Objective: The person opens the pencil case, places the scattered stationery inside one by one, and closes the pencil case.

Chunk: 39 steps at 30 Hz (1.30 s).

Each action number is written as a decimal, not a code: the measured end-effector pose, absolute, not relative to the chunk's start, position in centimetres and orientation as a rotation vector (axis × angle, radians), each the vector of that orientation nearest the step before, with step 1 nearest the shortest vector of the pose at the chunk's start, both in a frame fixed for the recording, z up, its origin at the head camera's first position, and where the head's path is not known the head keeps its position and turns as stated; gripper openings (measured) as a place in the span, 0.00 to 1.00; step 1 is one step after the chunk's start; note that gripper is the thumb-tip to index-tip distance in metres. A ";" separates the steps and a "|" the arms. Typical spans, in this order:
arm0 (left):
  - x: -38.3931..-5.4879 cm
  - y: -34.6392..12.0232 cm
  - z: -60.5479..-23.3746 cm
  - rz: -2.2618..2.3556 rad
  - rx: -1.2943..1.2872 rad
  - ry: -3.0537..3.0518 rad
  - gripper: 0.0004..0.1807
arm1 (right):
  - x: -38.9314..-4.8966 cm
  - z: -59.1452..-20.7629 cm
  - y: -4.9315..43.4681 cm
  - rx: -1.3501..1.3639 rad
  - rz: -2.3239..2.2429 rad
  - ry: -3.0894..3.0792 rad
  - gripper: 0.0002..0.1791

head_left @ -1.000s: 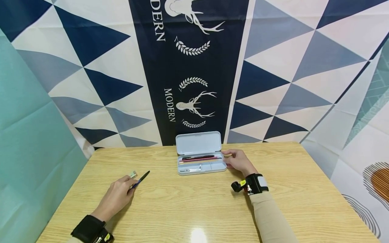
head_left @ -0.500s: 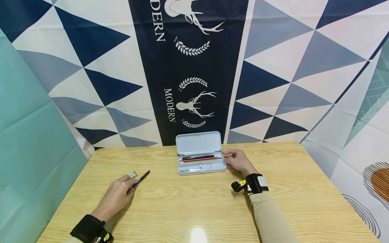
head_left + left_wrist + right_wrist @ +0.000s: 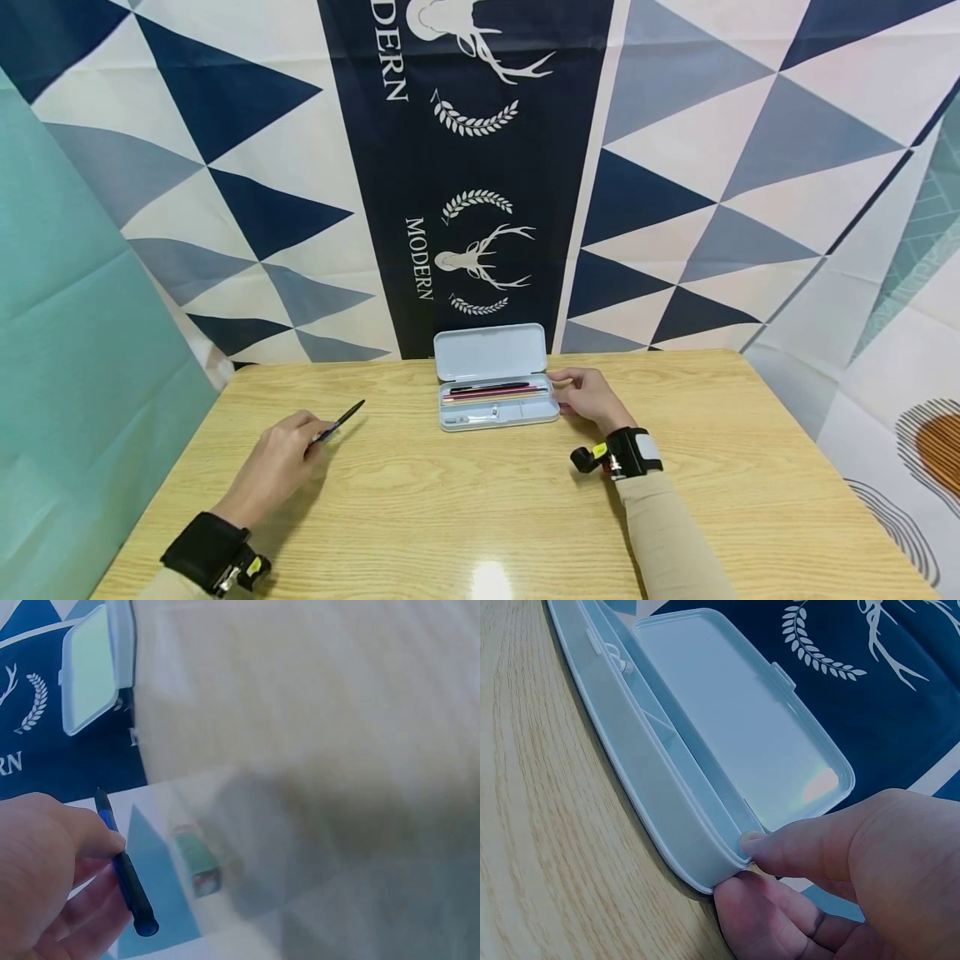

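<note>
My left hand (image 3: pixel 279 457) pinches a dark pen with a blue section (image 3: pixel 341 419) between thumb and fingers, a little above the table. In the left wrist view the pen (image 3: pixel 133 889) slants across the fingertips, and a blurred green-and-white block (image 3: pixel 197 862), perhaps an eraser, lies beside them; in the head view the hand hides it. My right hand (image 3: pixel 588 397) grips the right end of a pale blue pencil case (image 3: pixel 491 353) standing open. In the right wrist view the thumb presses over the case's rim (image 3: pixel 667 787) and the fingers lie against the outside.
Several thin pencils or pens (image 3: pixel 491 392) lie in the case's rear compartment. A small white item (image 3: pixel 472 417) sits in the front one. The wooden table (image 3: pixel 450 508) ends at a patterned cloth (image 3: pixel 495 167) behind the case. A teal cloth (image 3: pixel 82 350) borders the left side.
My left hand has moved slightly back and left, carrying the pen with it. The small block that showed beyond its fingers is now hidden in the head view. The right hand stays put.
</note>
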State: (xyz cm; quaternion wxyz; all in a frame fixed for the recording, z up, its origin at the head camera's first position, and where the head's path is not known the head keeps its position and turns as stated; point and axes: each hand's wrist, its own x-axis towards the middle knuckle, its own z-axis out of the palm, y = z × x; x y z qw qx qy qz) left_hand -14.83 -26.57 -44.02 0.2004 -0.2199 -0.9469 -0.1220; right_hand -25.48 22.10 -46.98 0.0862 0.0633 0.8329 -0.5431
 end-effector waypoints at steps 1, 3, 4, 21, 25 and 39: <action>-14.9 -26.7 -43.7 -0.332 -0.615 -2.644 0.15 | -25.5 -46.9 22.1 0.189 -1.616 2.483 0.27; -15.1 -26.9 -43.2 -0.315 -0.615 -2.634 0.15 | -25.4 -46.9 22.0 0.191 -1.607 2.485 0.27; -15.2 -27.0 -42.9 -0.309 -0.616 -2.627 0.15 | -25.4 -46.8 22.0 0.196 -1.602 2.486 0.27; -16.2 -26.7 -43.2 -0.251 -0.642 -2.587 0.16 | -25.4 -46.4 21.9 0.183 -1.610 2.487 0.28; -16.5 -26.6 -43.5 -0.265 -0.659 -2.584 0.16 | -25.4 -46.4 21.9 0.187 -1.604 2.487 0.28; -18.6 -24.9 -44.3 -0.314 -0.714 -2.561 0.16 | -25.4 -46.7 22.0 0.193 -1.598 2.494 0.27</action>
